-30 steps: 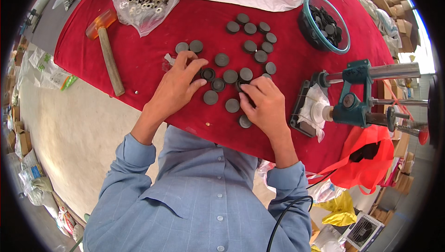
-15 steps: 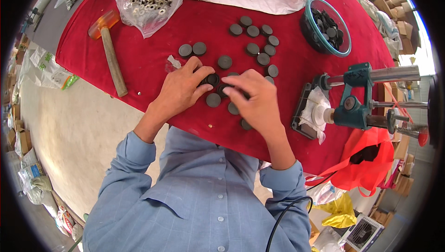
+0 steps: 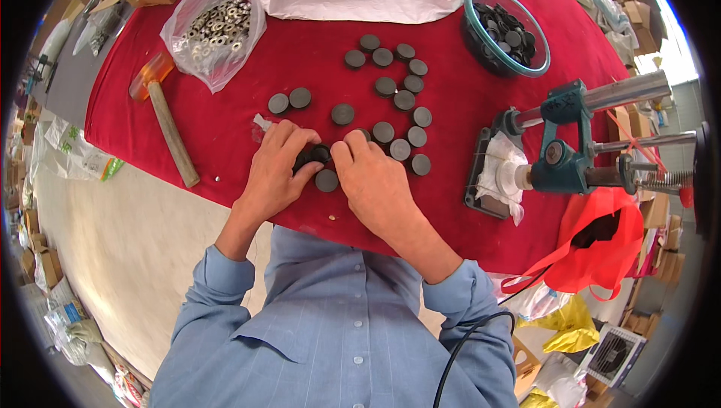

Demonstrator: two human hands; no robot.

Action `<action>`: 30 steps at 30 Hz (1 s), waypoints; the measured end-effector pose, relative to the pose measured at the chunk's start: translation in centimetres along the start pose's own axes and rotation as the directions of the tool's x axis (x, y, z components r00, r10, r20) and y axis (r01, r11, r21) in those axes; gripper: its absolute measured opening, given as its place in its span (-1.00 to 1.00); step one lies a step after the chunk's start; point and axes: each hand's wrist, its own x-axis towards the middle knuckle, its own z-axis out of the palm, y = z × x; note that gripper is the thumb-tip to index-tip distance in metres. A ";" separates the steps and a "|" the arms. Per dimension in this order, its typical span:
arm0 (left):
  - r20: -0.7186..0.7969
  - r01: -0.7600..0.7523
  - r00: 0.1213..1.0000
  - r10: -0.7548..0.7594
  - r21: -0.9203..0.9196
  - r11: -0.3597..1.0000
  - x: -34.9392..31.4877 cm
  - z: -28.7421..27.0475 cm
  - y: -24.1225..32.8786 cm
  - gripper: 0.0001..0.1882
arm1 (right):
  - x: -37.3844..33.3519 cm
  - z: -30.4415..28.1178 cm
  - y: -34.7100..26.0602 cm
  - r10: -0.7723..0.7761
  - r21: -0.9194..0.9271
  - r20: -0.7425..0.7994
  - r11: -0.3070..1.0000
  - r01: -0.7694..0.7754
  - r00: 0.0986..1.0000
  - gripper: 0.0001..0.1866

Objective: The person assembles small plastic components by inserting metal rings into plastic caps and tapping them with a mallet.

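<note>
Red table [image 3: 225, 119], flat dark discs [image 3: 312, 157] between hands [image 3: 330, 171]

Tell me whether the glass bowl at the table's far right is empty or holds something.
Holds something: the glass bowl has dark round discs piled inside, below its rim.

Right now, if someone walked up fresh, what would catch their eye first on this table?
Probably the bright red cloth-covered table scattered with dark grey round discs, where the left hand and right hand meet over a small cluster of discs near the front edge. Next, the teal metal hand press at the right, and the clear plastic bag of silver metal rings at the far left.
</note>
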 end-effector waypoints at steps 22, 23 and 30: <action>-0.092 -0.263 0.963 0.252 -0.152 0.953 6.9 3.5 7.8 -0.59 | -0.9 0.4 2.0 0.357 0.439 0.559 -0.893 0.098 0.749 -0.60; -0.058 -0.278 0.961 0.272 -0.161 0.947 7.1 3.7 8.0 -0.58 | -1.1 0.7 2.5 0.364 0.444 0.555 -0.890 0.103 0.748 -0.60; -0.102 -0.163 0.985 0.141 -0.258 0.952 6.2 0.6 6.8 -0.34 | 1.4 -4.6 8.3 0.441 0.377 0.398 -0.878 0.294 0.804 -0.53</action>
